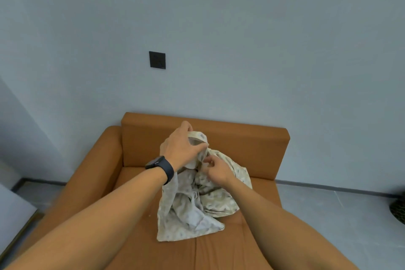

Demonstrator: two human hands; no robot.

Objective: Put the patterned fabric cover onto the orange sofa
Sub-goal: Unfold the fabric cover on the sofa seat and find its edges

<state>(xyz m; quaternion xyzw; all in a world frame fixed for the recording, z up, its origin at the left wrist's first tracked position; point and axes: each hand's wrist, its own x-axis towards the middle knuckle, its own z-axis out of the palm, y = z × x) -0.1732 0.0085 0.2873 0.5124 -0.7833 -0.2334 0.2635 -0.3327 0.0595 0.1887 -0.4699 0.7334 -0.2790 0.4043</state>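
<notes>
The left hand (183, 149), with a dark watch (161, 166) on its wrist, grips the top of the patterned cover (197, 204). The cover sits bunched up on the orange sofa (252, 149) seat. The right hand (215, 170) seems to pinch a fold, fingers curled.

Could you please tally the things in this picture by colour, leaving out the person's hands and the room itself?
Orange: 1, the sofa
Beige patterned: 1, the fabric cover
Black: 2, the wristband and the wall plate
Total: 4
</notes>
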